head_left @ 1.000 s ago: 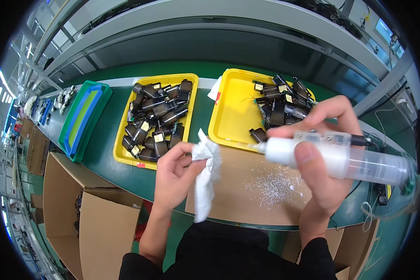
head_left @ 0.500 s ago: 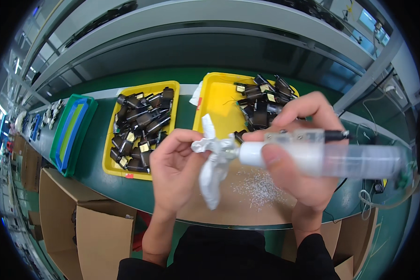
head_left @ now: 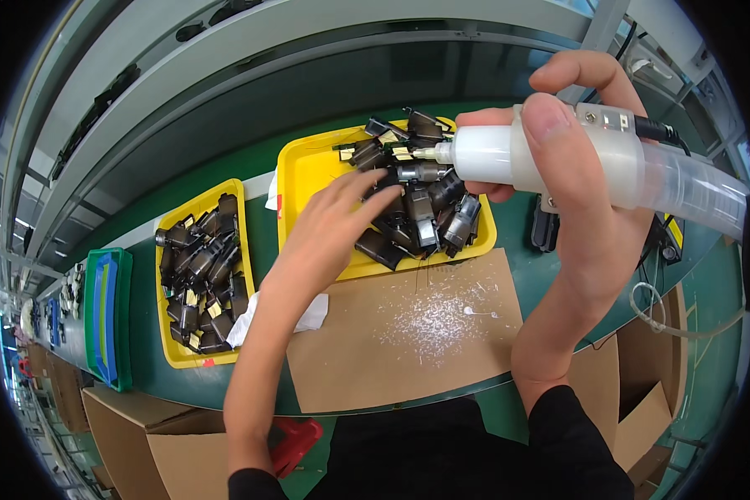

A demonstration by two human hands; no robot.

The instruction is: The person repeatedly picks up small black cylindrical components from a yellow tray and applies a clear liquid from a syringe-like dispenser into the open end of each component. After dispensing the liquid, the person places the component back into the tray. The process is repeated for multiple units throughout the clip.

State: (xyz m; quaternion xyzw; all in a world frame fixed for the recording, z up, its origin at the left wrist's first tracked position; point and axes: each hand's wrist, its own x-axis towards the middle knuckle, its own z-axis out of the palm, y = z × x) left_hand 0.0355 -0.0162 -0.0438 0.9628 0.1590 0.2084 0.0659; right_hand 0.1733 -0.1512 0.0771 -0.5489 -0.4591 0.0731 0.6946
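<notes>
My right hand (head_left: 587, 162) is wrapped round a white and clear syringe-like glue dispenser (head_left: 483, 156), its thin nozzle pointing left above the right yellow tray (head_left: 290, 171). A black cable and a clear tube run from its rear. My left hand (head_left: 325, 223) reaches over that tray with fingers apart, the tips at the pile of dark motor-like parts (head_left: 421, 212); I cannot tell whether they touch one. A crumpled white wipe (head_left: 312, 314) lies by my left forearm, partly hidden under it.
A second yellow tray (head_left: 165, 346) at left holds many similar dark parts. Green and blue trays (head_left: 118, 333) stand beyond it. White bits (head_left: 429, 325) are scattered on a cardboard sheet (head_left: 333, 379) in front. Cardboard boxes (head_left: 187, 458) stand below the bench edge.
My left hand has let go of the white wipe, which now lies on the bench, and has moved to the right tray. My right hand has raised the dispenser away from it.
</notes>
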